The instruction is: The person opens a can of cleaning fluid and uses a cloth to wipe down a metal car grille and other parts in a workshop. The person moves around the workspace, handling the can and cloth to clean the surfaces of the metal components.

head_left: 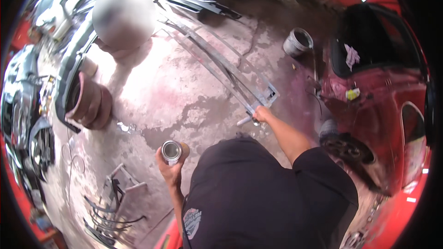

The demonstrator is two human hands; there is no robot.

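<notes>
A round metal can, its top uncovered, is in my left hand, with the fingers wrapped round its side. I cannot make out what is inside the can. My right arm reaches forward, and my right hand is closed on the near end of a long grey metal frame. The frame runs from that hand toward the far left over the stained concrete floor. A short pale bar sticks out to the left just below my right hand.
A dirty bucket stands at the far right, near a dull red car body. Stacked brown drums are on the left beside car panels. A small metal stand and curved black strips lie at lower left. A blurred round patch hides the upper left.
</notes>
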